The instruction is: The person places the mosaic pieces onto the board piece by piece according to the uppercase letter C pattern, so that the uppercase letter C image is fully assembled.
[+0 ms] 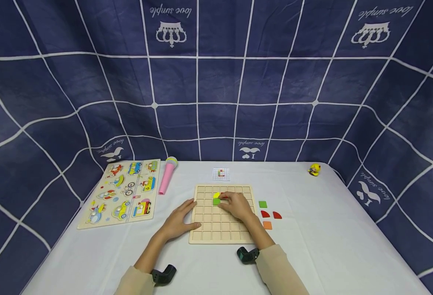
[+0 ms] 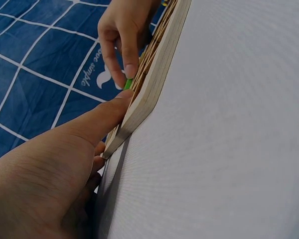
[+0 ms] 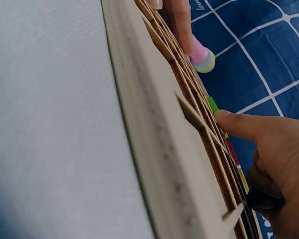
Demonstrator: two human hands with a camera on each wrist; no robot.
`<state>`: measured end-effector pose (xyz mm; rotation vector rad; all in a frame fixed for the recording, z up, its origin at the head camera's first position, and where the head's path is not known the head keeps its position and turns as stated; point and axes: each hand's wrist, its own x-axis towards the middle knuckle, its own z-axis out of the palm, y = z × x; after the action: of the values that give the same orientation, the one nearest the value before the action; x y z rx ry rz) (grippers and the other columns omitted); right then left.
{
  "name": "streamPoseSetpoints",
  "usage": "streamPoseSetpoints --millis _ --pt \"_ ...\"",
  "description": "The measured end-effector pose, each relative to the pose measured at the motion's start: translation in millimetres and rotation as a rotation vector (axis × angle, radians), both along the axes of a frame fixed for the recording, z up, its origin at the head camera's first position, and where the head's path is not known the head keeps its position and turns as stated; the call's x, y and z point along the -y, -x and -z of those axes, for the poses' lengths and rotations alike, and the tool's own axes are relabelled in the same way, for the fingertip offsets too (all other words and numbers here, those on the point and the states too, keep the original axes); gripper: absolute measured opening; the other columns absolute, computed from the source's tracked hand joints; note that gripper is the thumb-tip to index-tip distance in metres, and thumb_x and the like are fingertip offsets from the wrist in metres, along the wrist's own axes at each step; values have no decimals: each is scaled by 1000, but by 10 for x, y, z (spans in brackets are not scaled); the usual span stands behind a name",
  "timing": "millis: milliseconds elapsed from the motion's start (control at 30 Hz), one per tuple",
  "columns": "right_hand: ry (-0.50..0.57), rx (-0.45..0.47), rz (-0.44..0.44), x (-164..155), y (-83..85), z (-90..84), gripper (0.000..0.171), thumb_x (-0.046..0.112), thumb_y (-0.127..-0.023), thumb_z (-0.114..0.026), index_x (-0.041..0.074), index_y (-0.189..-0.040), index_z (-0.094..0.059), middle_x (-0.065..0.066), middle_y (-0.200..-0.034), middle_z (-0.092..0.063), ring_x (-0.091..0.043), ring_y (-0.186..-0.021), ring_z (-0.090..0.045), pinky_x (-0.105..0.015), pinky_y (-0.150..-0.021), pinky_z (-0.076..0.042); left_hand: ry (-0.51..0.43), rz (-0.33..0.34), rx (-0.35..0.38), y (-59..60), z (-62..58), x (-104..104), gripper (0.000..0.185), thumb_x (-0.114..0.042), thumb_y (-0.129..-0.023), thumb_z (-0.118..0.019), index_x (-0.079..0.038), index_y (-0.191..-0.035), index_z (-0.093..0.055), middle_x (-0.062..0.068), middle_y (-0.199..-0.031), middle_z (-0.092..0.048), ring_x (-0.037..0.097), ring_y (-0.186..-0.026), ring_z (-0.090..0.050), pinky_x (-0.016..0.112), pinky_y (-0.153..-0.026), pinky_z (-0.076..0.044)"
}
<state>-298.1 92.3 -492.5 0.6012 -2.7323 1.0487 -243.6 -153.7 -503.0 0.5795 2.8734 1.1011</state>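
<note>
A wooden grid board (image 1: 221,235) lies on the table. My left hand (image 1: 178,221) rests along its left edge, fingers spread and thumb on the rim. Over the upper middle cells, my right hand (image 1: 237,206) pinches a green square tile (image 1: 216,202) between thumb and index finger. In the right wrist view, the thumb touches the green tile (image 3: 213,103), which stands slightly proud of the grid. Just behind it sits a yellow piece (image 1: 216,195), with a bit of red beside it, partly hidden by the fingers.
Right of the board lie a green square (image 1: 262,204), two red quarter-round pieces (image 1: 265,214) and an orange square (image 1: 267,225). A small pattern card (image 1: 221,174) is behind the board. Leftward are a pink toy microphone (image 1: 167,176) and a picture puzzle (image 1: 124,192); a yellow figurine (image 1: 314,169) stands far right.
</note>
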Motion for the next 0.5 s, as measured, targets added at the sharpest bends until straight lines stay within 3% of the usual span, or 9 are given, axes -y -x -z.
streamPoseSetpoints --millis 267,500 --pt "19 -8 11 -38 -17 -18 28 28 -77 -76 15 -101 -70 8 -48 -34 -6 -45 -28 -22 -43 -27 -8 1 -1 -2 -1 3 82 -47 -76 -71 -9 -141 -38 9 -148 -28 33 -135 -23 55 -105 -22" --pt "57 11 77 -342 -104 -185 24 25 -80 -73 15 -102 -70 5 -49 -34 -8 -43 -27 -22 -39 -24 -11 1 -6 -7 6 0 83 -47 -76 -71 -8 -141 -38 10 -148 -28 33 -135 -23 55 -105 -22"
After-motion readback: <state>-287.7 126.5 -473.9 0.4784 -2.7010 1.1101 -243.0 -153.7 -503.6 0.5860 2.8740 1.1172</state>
